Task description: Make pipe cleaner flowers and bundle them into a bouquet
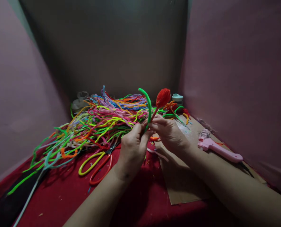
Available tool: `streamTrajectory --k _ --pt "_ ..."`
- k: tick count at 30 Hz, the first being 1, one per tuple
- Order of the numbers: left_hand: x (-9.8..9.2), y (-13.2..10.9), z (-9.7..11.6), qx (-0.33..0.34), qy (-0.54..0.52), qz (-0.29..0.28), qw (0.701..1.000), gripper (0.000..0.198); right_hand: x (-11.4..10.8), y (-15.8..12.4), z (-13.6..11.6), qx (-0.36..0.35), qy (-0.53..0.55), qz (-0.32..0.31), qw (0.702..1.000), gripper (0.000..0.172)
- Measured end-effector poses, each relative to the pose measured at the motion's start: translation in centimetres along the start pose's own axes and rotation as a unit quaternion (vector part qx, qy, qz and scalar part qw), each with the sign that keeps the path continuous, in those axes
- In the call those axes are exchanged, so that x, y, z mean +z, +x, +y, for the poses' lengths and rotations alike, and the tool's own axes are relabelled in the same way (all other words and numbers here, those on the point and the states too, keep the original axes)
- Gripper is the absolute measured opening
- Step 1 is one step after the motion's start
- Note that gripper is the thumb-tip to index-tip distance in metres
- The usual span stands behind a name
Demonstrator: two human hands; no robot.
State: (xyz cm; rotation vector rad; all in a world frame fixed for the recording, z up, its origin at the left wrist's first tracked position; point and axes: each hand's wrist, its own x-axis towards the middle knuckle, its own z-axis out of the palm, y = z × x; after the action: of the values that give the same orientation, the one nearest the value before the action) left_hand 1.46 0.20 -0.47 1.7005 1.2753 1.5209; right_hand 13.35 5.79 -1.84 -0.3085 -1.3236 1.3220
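Observation:
My left hand (134,146) is closed, thumb against forefinger, on a bright green pipe cleaner (149,105) that curves upward with its tip bent to the left. Touching it, my right hand (169,130) pinches the thin stem of a red fuzzy bud (163,97), which leans up and to the right. Stem and green pipe cleaner meet between my fingertips, where the join is partly hidden. Behind my hands lies a large heap of multicoloured pipe cleaners (112,118). Scissors (100,162) with one yellow and one red handle rest left of my left wrist.
A pink glue gun (219,149) lies right of my hands on a cardboard sheet (185,186). A small lidded jar (177,98) stands at the back right. Red cloth (67,201) covers the table, with pinkish walls at both sides.

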Motion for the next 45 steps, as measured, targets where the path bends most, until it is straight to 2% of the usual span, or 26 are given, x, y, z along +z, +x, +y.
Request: streamTrajectory --k 3,7,10,15,17,19,21,22,24,26,28,29,32,34,37,40,43,45 --pt "0.0 0.1 -0.1 0.003 -0.023 0.005 1.000 0.016 -0.2 -0.1 -0.3 -0.011 -0.064 -0.025 0.998 0.011" --pt "-0.5 0.6 -0.1 -0.055 -0.180 -0.066 0.980 0.020 -0.6 -0.1 -1.7 -0.023 -0.124 -0.088 0.988 0.021" --pt "-1.0 0.8 0.1 -0.089 -0.275 -0.136 0.948 0.016 -1.0 0.1 -2.5 -0.006 -0.122 -0.118 0.985 0.025" --pt "-1.2 0.6 -0.4 -0.177 -0.386 -0.247 0.871 0.015 -1.4 0.3 -2.5 0.044 -0.024 -0.179 0.983 0.017" --pt "-1.2 0.6 -0.7 -0.194 -0.411 -0.278 0.846 0.018 -1.3 0.3 -2.3 0.045 -0.005 -0.184 0.982 0.015" --pt "-1.3 0.6 -0.7 -0.205 -0.419 -0.293 0.834 0.020 -1.1 0.2 -2.0 0.047 0.001 -0.170 0.984 0.012" --pt "-1.2 0.7 -0.5 -0.201 -0.393 -0.278 0.853 0.020 -0.8 0.2 -1.8 0.054 0.013 -0.139 0.989 0.008" --pt "-1.2 0.7 -0.4 -0.186 -0.357 -0.257 0.878 0.020 -0.7 0.1 -1.6 0.057 0.019 -0.124 0.991 0.008" --pt "-0.9 0.6 -0.2 -0.122 -0.237 -0.177 0.948 0.019 -0.4 0.1 -1.4 0.059 0.028 -0.090 0.994 0.010" --pt "-0.6 0.4 -0.1 -0.026 -0.092 -0.075 0.993 0.012 -0.3 0.1 -1.1 0.057 0.032 -0.062 0.996 0.011" --pt "-0.3 0.2 -0.2 0.044 0.002 -0.006 0.999 0.008 -0.1 0.0 -0.8 0.057 0.037 -0.040 0.997 0.011" --pt "-0.2 0.1 -0.3 0.058 0.016 0.006 0.998 0.008 0.0 -0.1 -0.7 0.059 0.040 -0.038 0.997 0.011" --pt "-0.1 0.1 -0.3 0.014 -0.036 -0.016 0.999 0.012 -0.1 -0.1 -0.6 0.063 0.035 -0.054 0.996 0.013" --pt "-0.3 0.3 -0.2 -0.035 -0.109 -0.057 0.992 0.016 -0.4 -0.1 -0.8 0.059 0.022 -0.075 0.995 0.014" --pt "-0.8 0.7 -0.1 -0.087 -0.214 -0.136 0.963 0.017 -0.9 0.1 -1.2 0.068 0.020 -0.125 0.990 0.016" --pt "-1.4 0.8 -0.3 -0.151 -0.298 -0.207 0.920 0.015 -1.1 0.2 -1.8 0.084 0.024 -0.163 0.983 0.017" --pt "-1.6 0.8 -0.4 -0.198 -0.355 -0.261 0.876 0.019 -0.9 0.1 -2.1 0.066 0.005 -0.160 0.985 0.014" --pt "-1.5 0.9 -0.3 -0.192 -0.351 -0.256 0.880 0.020 -0.7 0.0 -1.9 0.057 0.005 -0.133 0.989 0.013"
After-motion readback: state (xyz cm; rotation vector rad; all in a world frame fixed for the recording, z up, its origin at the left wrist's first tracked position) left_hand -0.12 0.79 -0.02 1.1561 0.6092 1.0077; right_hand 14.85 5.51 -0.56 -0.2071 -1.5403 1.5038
